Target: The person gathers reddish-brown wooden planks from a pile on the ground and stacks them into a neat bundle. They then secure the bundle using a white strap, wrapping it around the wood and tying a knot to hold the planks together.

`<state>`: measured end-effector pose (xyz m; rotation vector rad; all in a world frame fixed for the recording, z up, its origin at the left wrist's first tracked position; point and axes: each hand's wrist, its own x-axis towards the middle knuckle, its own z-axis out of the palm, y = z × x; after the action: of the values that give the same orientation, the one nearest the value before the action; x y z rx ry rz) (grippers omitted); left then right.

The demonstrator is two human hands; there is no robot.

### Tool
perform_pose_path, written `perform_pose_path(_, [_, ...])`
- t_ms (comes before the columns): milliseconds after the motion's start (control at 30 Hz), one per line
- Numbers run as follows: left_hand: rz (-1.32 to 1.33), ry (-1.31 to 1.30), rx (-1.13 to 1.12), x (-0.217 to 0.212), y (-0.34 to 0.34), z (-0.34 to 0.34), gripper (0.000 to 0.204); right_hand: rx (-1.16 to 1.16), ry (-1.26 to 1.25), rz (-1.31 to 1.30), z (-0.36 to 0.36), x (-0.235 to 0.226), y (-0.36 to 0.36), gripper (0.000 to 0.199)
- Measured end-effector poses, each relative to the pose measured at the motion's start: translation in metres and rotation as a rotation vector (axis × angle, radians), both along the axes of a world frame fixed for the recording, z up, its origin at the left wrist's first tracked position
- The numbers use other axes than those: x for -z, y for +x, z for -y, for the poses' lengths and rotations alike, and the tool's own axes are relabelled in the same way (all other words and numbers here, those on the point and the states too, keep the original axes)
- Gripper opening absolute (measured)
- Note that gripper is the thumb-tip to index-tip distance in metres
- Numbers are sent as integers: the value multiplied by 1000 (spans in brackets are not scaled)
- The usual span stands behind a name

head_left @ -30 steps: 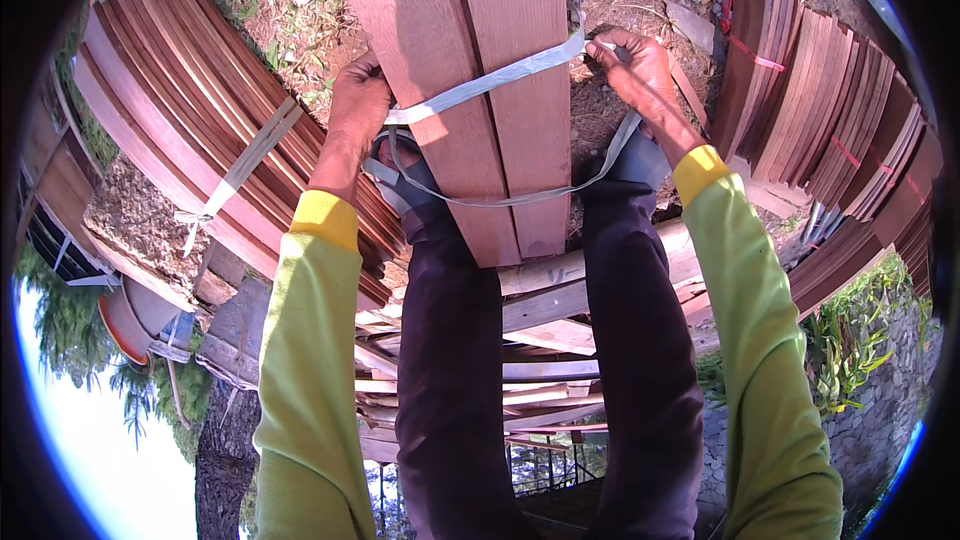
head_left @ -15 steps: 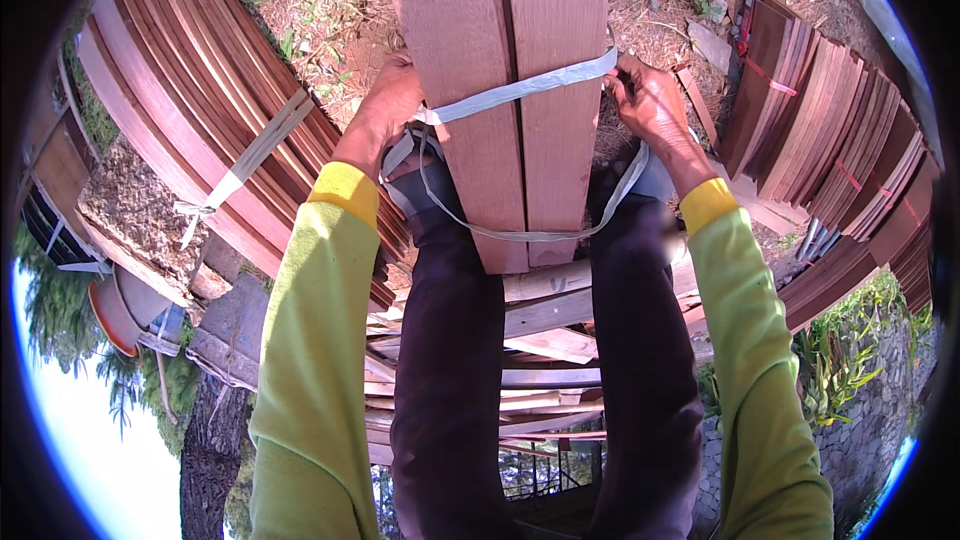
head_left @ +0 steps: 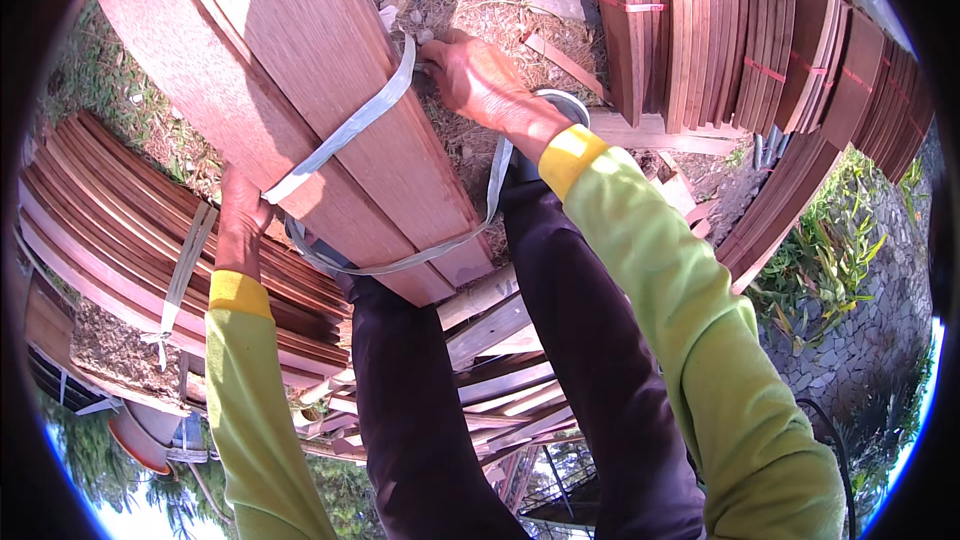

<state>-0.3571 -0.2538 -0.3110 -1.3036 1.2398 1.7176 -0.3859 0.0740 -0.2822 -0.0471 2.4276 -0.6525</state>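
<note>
Reaching forward from the lower edge, both arms are covered by green sleeves (head_left: 640, 230) with yellow cuffs. The right forearm is slanted up and leftward, and the right hand (head_left: 475, 80) is turned with its back uppermost and its fingers (head_left: 440, 50) curled inward. These fingers are drawn together in a pinch, by which the right end of a pale flat strap (head_left: 350, 128) appears to be held. The left hand (head_left: 243, 208) is set lower, on a nearly upright forearm, pressed close to the left edge of the boards (head_left: 330, 90); its fingers are largely hidden there, so how far they are spread and whether anything is gripped cannot be told. The boards, reddish-brown and laid lengthwise, are found between the fingers of the two hands, crossed by the strap; a slack lower loop is draped over their near end, below the right fingers. Below and left of the left fingers, a curved-looking stack of planks (head_left: 110, 195) is bound by a similar tie. Well right of the right fingers, upright planks (head_left: 690, 30) are banded in red. Far below the left fingers, a tub-like container (head_left: 142, 440) with an orange rim is seen; its contents cannot be made out.
</note>
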Motion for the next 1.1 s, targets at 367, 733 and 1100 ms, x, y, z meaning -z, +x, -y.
perform_pose_path(367, [105, -106, -60, -8, -10, -17, 47, 196, -207, -63, 10, 23, -8, 22])
perform_pose_path(733, [117, -120, -89, -4, -7, -16, 49, 125, -6, 112, 8, 7, -7, 25])
perform_pose_path(1100, [134, -130, -106, -1, -4, -14, 50, -5, 41, -346, 24, 22, -23, 32])
